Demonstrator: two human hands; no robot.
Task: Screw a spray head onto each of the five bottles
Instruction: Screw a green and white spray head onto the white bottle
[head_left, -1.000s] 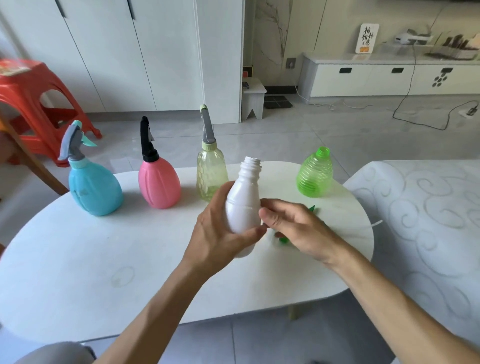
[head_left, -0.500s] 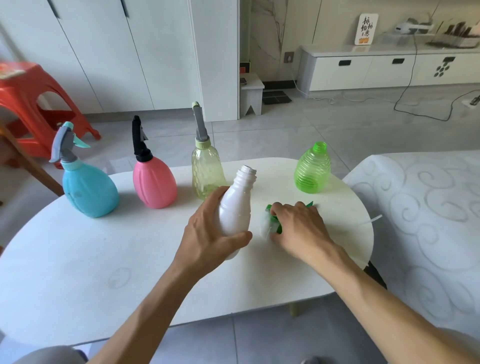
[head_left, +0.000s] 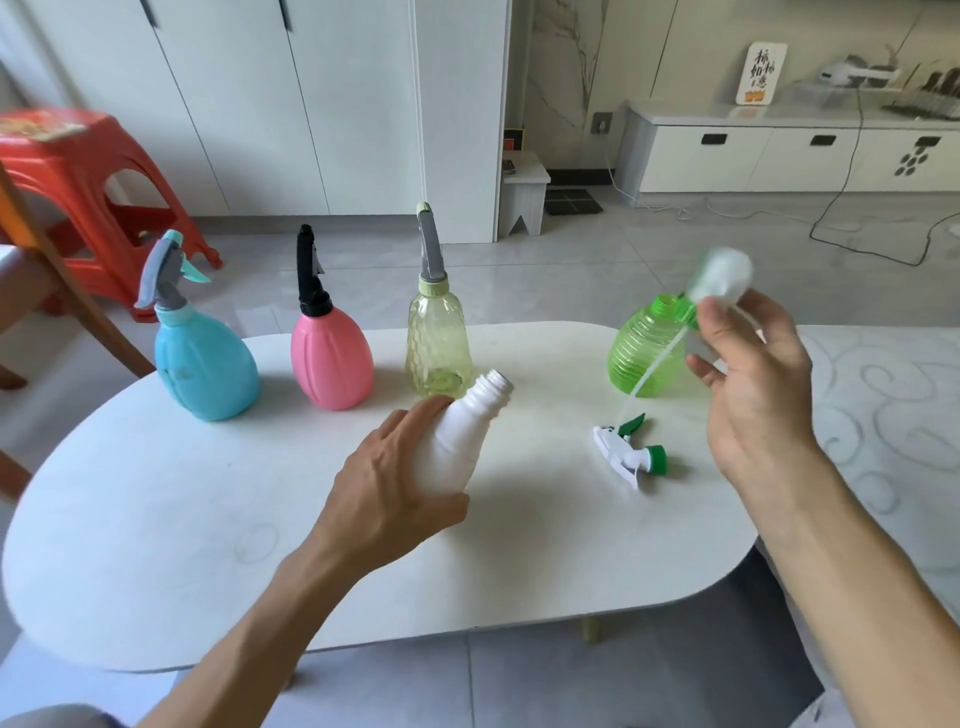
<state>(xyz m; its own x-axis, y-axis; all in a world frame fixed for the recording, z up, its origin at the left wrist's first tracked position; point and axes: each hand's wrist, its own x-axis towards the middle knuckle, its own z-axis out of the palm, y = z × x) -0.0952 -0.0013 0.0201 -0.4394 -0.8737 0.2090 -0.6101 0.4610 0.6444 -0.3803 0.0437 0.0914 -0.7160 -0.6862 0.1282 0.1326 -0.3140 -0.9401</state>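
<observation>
Head view: white bottle gripped, spray head lifted

Your left hand (head_left: 395, 483) wraps its fingers tight round the white bottle (head_left: 457, 441), tilted at centre frame, neck bare. Your right hand (head_left: 753, 384) pinches a blurred white spray head (head_left: 719, 278) at upper right, its dip tube (head_left: 652, 371) trailing down. Both look like light, thin plastic (likely slick); I'd hold the bottle at its waist and the head by its collar. Bottles carry no readable label; the far sign's (head_left: 761, 73) characters are too small to read.
</observation>
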